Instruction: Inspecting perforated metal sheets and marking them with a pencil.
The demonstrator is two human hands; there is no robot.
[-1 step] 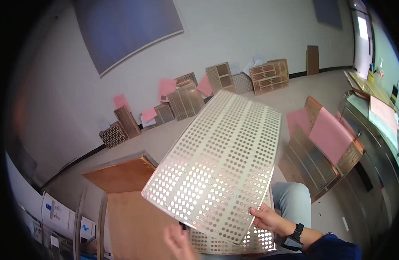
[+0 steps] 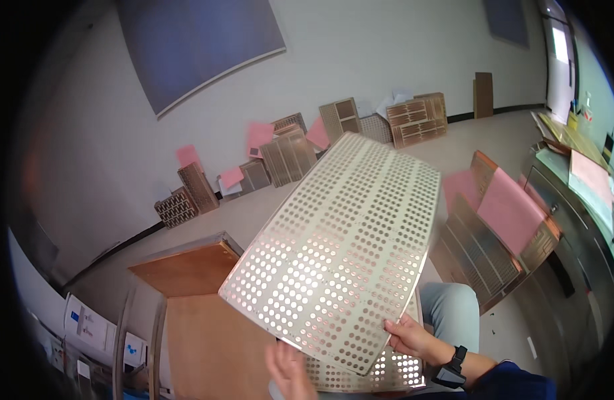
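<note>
Through the head view I see the right hand (image 2: pixel 410 336) pinching a pale, dotted panel (image 2: pixel 340 253) by its lower right edge, the panel tilted. I see the left hand (image 2: pixel 291 371) open by its lower edge; whether they touch, I cannot tell. A second panel (image 2: pixel 405 371) shows beneath. Farther off, panel stacks (image 2: pixel 289 159) stand along the wall (image 2: pixel 360 57).

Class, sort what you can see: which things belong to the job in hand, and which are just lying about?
Seemingly in the job:
dotted panel, held by the right hand
left hand, near its lower edge
second dotted panel, partly hidden underneath

Seemingly lying about:
panels along the wall
large pink sheet at right
brown board by the far wall
</note>
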